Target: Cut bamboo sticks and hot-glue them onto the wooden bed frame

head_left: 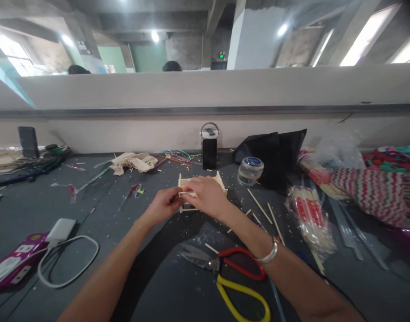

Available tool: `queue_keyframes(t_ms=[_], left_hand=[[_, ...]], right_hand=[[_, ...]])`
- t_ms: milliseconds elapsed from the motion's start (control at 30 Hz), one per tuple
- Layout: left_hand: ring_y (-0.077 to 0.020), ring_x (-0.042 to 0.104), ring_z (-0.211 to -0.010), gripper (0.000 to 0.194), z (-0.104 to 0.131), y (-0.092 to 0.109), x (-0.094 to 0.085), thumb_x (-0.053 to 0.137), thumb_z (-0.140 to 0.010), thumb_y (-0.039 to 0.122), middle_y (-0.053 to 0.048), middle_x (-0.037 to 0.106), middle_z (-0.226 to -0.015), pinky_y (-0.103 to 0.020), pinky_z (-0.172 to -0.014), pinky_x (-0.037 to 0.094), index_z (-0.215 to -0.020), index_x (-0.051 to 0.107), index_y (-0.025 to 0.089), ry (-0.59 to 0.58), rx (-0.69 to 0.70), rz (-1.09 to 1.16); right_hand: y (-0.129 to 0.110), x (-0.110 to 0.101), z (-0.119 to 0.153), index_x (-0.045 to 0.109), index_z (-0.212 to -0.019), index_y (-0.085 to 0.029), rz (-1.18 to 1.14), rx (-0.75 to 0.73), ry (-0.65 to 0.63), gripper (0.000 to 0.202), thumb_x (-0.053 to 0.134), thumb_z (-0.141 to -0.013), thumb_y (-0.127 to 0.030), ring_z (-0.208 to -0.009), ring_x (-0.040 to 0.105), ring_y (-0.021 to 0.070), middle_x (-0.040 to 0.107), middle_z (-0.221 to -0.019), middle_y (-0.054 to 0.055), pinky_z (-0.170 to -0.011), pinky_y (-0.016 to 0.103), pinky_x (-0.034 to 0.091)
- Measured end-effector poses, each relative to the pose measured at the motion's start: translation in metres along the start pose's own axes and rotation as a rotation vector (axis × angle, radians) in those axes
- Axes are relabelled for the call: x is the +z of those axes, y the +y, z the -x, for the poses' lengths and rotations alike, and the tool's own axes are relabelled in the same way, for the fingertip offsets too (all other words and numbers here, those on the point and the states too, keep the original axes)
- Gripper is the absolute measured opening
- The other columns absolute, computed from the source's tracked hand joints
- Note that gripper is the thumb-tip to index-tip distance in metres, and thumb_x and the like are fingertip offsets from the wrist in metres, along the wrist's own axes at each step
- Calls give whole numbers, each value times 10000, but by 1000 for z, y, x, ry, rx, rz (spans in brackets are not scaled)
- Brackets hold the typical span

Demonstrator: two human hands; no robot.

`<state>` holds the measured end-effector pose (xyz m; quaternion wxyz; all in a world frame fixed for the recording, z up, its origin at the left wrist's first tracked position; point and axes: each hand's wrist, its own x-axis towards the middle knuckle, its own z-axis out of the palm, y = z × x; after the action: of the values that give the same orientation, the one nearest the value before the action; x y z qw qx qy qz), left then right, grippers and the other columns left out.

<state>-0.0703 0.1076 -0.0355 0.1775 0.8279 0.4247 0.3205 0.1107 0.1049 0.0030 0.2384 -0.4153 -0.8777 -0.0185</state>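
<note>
A small frame of pale wooden sticks (pixel 220 178) stands on the dark table, partly hidden behind my hands. My left hand (pixel 164 205) is closed at its left end, thumb and forefinger pinched together by a thin wooden stick (pixel 187 193). Reaching over from the right, my right hand (pixel 207 193) has its fingers bent down onto the same stick; part of its grip is hidden. On my right wrist sits a silver bangle (pixel 270 251). Scissors (pixel 208 263) with one red and one yellow handle lie nearer to me.
Loose sticks (pixel 259 205) lie to the right, near a jar (pixel 250 171) and a packet of sticks (pixel 309 214). A phone (pixel 209 153) stands behind the frame. Left are a crumpled cloth (pixel 134 163) and a purple power strip (pixel 22 255) with a charger (pixel 61 230).
</note>
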Motion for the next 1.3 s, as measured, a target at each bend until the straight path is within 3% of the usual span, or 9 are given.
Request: queue_keyframes(t_ms=[833, 1300], left_hand=[[-88, 392, -520, 197, -2, 2, 0, 525, -830, 280, 56, 457, -551, -194, -514, 290, -828, 636, 117, 18, 7, -3], [-75, 333, -496, 239, -2, 1, 0, 551, -838, 346, 75, 392, -529, -178, -471, 256, -879, 650, 132, -4, -34, 65]], right_hand=[[-1, 1, -1, 629, -800, -194, 10, -2, 8, 86, 562, -848, -218, -806, 565, 175, 667, -828, 23, -691, 299, 311], [3, -2, 0, 643, -843, -201, -8, -31, -24, 100, 585, -876, -274, -843, 580, 174, 684, -867, 23, -703, 299, 307]])
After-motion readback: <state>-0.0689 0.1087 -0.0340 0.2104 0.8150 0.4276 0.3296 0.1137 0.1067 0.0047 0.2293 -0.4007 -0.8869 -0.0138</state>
